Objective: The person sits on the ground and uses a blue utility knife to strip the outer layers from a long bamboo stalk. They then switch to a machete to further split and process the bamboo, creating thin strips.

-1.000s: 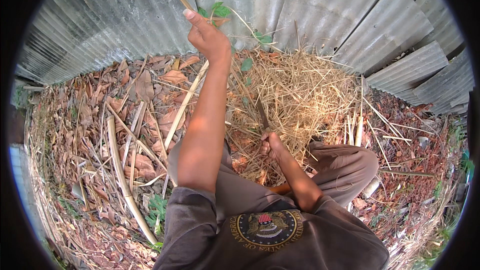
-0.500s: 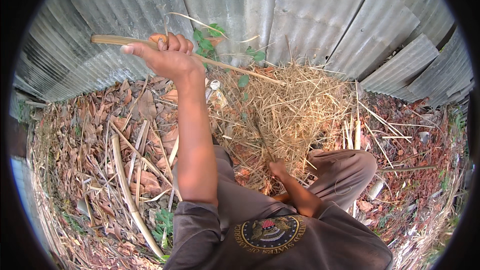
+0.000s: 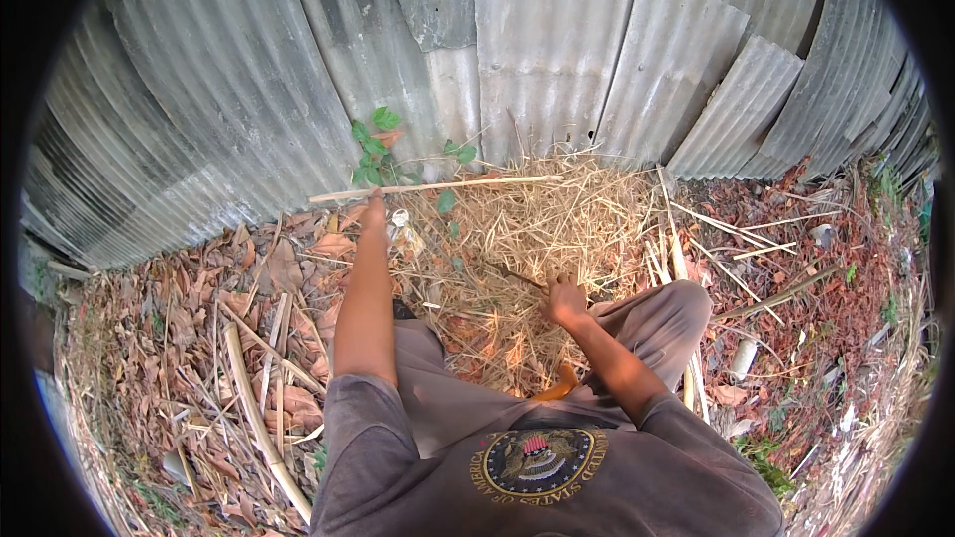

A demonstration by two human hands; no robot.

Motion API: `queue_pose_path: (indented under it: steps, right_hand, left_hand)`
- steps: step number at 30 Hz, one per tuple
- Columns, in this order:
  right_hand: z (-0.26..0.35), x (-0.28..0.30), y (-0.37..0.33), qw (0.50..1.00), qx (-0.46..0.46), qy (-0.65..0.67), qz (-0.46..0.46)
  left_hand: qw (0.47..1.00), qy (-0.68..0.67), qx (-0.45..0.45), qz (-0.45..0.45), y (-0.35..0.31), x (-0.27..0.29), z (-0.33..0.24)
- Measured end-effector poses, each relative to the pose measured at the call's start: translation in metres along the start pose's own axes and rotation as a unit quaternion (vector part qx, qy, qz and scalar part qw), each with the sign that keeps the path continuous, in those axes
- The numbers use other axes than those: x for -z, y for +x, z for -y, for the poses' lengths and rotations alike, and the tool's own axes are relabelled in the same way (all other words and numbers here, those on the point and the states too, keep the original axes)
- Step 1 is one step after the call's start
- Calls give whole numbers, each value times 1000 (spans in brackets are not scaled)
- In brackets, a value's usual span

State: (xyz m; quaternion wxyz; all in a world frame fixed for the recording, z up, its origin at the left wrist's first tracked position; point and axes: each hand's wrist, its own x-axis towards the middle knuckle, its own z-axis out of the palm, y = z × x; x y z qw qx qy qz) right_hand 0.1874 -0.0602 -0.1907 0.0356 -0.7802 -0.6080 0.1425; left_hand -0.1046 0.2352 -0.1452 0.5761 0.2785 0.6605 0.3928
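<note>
My left arm stretches forward, and my left hand (image 3: 374, 207) is closed on a long, pale bamboo strip (image 3: 468, 183). The strip runs sideways in front of the metal fence, its right part over the straw-like shavings. Most of the left fingers are hidden. My right hand (image 3: 565, 300) is closed round the handle end of a knife (image 3: 517, 276). Its thin dark blade points left and away, over the shavings between my knees. The handle itself is covered by my fingers.
Corrugated metal sheets (image 3: 547, 60) stand across the far side. A heap of pale shavings (image 3: 587, 219) lies before me. Dry leaves and a long bamboo piece (image 3: 249, 398) are at left. At right are loose strips (image 3: 731, 229) and a whitish cylinder (image 3: 743, 359). A green plant (image 3: 373, 144) grows by the fence.
My left hand has come down and away from me with the bamboo strip, which now lies more level. My right hand has moved slightly forward, and the knife blade has swung toward the left.
</note>
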Motion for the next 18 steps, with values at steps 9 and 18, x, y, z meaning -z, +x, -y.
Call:
queue_pose_path:
  steps: [9,18]
  right_hand:
    - [-27,-12,-17,963,-35,267,13]
    - [57,295,-140,729,312,542,-278]
  left_hand:
    - [996,83,-13,-43,1,27,23]
    - [929,152,-324,88,-182,102,-69]
